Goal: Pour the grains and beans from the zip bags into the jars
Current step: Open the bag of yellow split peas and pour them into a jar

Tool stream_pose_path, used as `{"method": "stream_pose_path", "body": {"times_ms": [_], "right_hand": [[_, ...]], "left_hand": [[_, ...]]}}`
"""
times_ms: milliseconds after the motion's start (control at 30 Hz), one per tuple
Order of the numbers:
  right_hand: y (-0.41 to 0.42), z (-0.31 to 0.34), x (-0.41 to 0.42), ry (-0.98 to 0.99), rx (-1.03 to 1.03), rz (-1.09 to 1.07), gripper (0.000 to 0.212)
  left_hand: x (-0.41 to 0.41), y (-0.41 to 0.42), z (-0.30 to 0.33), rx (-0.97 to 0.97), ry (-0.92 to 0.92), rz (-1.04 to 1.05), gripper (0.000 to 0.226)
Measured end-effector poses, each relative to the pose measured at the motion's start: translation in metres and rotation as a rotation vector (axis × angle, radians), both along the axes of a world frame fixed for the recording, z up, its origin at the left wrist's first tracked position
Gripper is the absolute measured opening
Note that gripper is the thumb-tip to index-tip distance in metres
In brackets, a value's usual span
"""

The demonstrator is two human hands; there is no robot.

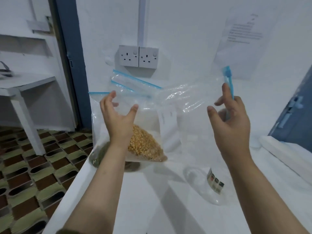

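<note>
right hand [231, 115] pinches the empty bag [194, 95] by its blue zip, zip end upright; left hand [118, 114] spread open over the corn bag [145, 146]; jar [204, 184] lies sideways on the counter [152, 200]

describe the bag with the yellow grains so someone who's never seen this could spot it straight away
Start at the double wall socket and drop to the white table below it. The zip bag of yellow grains stands there, just behind the left hand. Its neighbour holds dark green contents, and the other bags look empty.
</note>
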State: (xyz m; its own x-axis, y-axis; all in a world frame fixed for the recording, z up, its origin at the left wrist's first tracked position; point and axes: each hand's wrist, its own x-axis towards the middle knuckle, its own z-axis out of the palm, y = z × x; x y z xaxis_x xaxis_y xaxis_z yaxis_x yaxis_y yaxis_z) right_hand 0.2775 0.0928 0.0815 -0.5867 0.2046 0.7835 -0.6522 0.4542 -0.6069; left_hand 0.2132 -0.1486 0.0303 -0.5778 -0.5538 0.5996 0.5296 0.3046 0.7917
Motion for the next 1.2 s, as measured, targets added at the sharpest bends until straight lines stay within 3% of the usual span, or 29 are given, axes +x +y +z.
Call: {"method": "stream_pose_path", "body": {"times_ms": [367,1200], "right_hand": [[0.034,0.003,-0.03,-0.067,-0.098,0.019,0.06],[0.08,-0.026,-0.045,-0.002,-0.132,-0.031,0.063]], "left_hand": [[-0.022,0.009,0.063,-0.086,0.153,-0.011,0.064],[-0.035,0.053,0.096,-0.237,0.226,-0.007,0.058]]}}
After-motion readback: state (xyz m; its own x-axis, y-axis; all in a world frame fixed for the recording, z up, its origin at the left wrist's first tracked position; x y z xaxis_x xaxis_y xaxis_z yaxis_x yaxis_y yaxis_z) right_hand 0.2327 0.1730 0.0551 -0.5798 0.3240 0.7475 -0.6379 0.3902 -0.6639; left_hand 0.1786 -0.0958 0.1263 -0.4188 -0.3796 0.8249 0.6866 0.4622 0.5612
